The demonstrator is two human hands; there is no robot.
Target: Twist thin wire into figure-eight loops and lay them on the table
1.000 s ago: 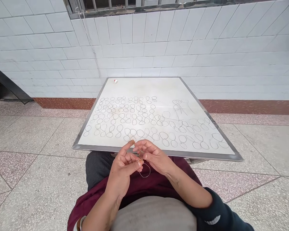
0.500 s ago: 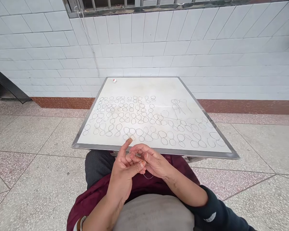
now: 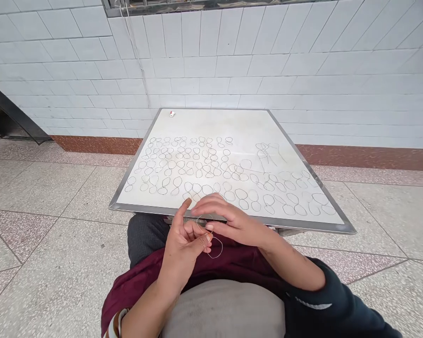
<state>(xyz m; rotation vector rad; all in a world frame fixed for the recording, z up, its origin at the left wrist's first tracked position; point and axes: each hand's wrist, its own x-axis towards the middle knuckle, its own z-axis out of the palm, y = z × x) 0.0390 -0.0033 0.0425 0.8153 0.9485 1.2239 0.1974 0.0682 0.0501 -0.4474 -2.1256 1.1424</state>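
**Head-worn view.** A seated person works at a white tabletop (image 3: 211,124) with a metal-bound edge, which stands just beyond the knees. The left hand (image 3: 183,239) is raised with the fingers curled, one finger standing upright, and it grasps a thin wire (image 3: 215,247) near the fingertips. The right hand (image 3: 232,220) reaches across from the other side, fingers extended and partly closed. Its fingertips (image 3: 208,227) lie against the wire, beside the left hand; whether they pinch it cannot be told from this angle. The wire forms a small upper loop at the meeting of the hands and a larger loop hanging just below them, both above the lap and nearer the person than the tabletop edge.

Many wire loops (image 3: 197,169), mostly joined in pairs, lie in crowded rows across the near and middle tabletop. A looser wire cluster (image 3: 268,155) lies toward the right, apart from the rows. A small red-and-white object (image 3: 172,114) sits near the far left corner.

The person wears a maroon garment (image 3: 211,265) over the lap, dark trousers (image 3: 144,239) and a dark sleeve (image 3: 324,300) on the right arm. A striped band (image 3: 114,326) circles the left wrist. Behind the tabletop are a white-tiled wall (image 3: 211,70) with a reddish-brown skirting band (image 3: 356,157), and a speckled terrazzo floor (image 3: 56,188) underneath.
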